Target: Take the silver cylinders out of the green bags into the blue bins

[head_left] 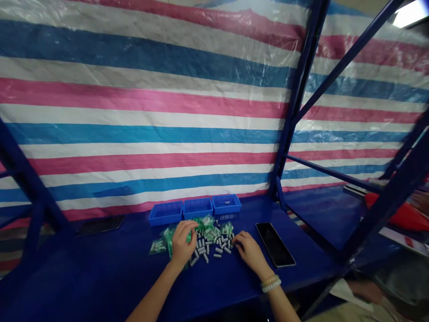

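Observation:
A heap of small silver metal cylinders [201, 250] lies loose on the blue tabletop, with green-tinted clear plastic bags [211, 233] of small parts behind and among them. My left hand [182, 243] is over the left side of the heap, its fingers bent and the thumb apart from the index finger; nothing shows between them. At the right edge my right hand [250, 251] reaches in with loosely curved, parted fingers, the tips beside or touching a few cylinders. Another small bag [157, 246] lies left of my left hand.
Behind the heap stand three blue trays, left [166, 219], middle [197, 215] and right [226, 209]; a small piece lies in the right one. A phone [275, 245] lies right of my right hand, a dark flat object [100, 225] far left. Blue posts [291, 116] frame the table.

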`<state>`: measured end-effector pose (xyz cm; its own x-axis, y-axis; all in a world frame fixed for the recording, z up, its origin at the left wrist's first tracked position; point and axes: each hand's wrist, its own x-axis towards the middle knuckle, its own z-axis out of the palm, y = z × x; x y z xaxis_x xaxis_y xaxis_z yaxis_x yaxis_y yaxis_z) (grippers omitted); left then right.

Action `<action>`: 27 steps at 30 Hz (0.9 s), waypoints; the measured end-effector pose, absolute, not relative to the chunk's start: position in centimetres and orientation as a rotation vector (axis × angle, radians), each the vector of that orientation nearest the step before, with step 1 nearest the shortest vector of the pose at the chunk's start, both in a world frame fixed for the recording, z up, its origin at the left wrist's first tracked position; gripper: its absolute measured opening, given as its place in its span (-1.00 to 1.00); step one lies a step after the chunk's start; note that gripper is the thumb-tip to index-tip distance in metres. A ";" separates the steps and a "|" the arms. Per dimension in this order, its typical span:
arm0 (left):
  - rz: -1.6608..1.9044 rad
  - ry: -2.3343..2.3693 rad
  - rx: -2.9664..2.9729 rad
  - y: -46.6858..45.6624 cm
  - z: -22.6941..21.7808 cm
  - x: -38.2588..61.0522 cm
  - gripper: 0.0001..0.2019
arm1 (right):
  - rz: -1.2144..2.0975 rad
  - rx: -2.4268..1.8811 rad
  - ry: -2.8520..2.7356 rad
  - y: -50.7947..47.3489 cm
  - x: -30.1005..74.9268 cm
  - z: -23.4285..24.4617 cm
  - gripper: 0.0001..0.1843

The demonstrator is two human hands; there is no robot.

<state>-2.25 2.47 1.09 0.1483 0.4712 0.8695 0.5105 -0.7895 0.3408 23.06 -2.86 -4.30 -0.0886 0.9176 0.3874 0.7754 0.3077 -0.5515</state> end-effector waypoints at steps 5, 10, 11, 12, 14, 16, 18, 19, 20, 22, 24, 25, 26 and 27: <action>-1.764 -1.072 -2.385 -1.8 0.8 0.0 -0.80 | 0.168 -1.555 -1.944 -2.6 22.8 -4.4 -0.61; -1.745 -1.192 -2.491 -5.1 -1.2 1.7 -0.79 | 0.082 -1.604 -1.999 -2.0 22.7 -4.5 -0.65; -1.740 -1.196 -2.507 -5.3 -1.6 1.9 -0.79 | 0.081 -1.604 -1.992 -2.0 22.7 -4.5 -0.68; -1.739 -1.199 -2.518 -5.4 -1.8 2.0 -0.79 | 0.093 -1.589 -1.972 -2.0 22.7 -4.5 -0.70; -1.754 -1.222 -2.523 -5.4 -2.2 2.0 -0.80 | 0.170 -1.502 -1.886 -2.3 22.5 -4.3 -0.73; -1.787 -1.274 -2.533 -5.1 -2.3 1.9 -0.81 | 0.305 -1.351 -1.761 -3.0 22.0 -4.1 -0.75; -1.816 -1.346 -2.575 -4.9 -2.5 1.9 -0.80 | 0.468 -1.193 -1.648 -3.8 20.9 -3.8 -0.78; -1.830 -1.376 -2.605 -4.9 -2.5 1.8 -0.78 | 0.539 -1.132 -1.610 -4.1 20.3 -3.7 -0.80; -1.847 -1.402 -2.633 -4.9 -2.6 1.8 -0.76 | 0.593 -1.086 -1.586 -4.5 19.6 -3.6 -0.83; -1.889 -1.434 -2.678 -4.9 -2.6 1.8 -0.74 | 0.633 -1.040 -1.554 -5.0 18.2 -3.4 -0.86; -1.931 -1.458 -2.706 -5.0 -2.7 1.7 -0.74 | 0.589 -1.035 -1.518 -5.3 17.1 -3.2 -0.89; -1.952 -1.478 -2.714 -5.0 -2.8 1.7 -0.75 | 0.553 -1.038 -1.499 -5.3 16.7 -3.1 -0.92; -1.973 -1.503 -2.723 -5.0 -2.9 1.7 -0.75 | 0.518 -1.040 -1.488 -5.3 16.4 -3.0 -0.94; -1.998 -1.533 -2.739 -4.9 -3.0 1.6 -0.75 | 0.486 -1.039 -1.485 -5.2 16.2 -2.8 -0.96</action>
